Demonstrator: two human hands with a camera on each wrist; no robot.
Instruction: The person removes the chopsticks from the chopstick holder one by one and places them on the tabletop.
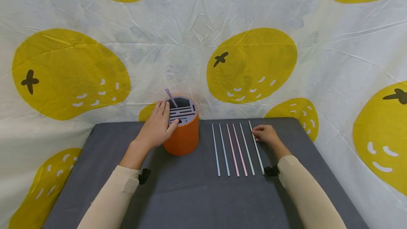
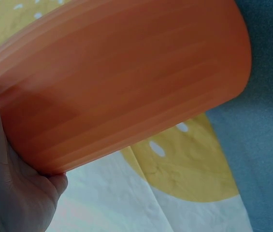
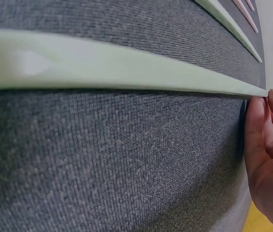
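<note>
Left hand curls round the orange holder at frame centre; right hand pinches the rightmost pale green straw, mid-right on the grey mat.

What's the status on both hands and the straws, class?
Left hand holds orange holder. Right hand touches the rightmost straw, grip unclear. Five other straws lie alongside. Nothing in the way.
</note>
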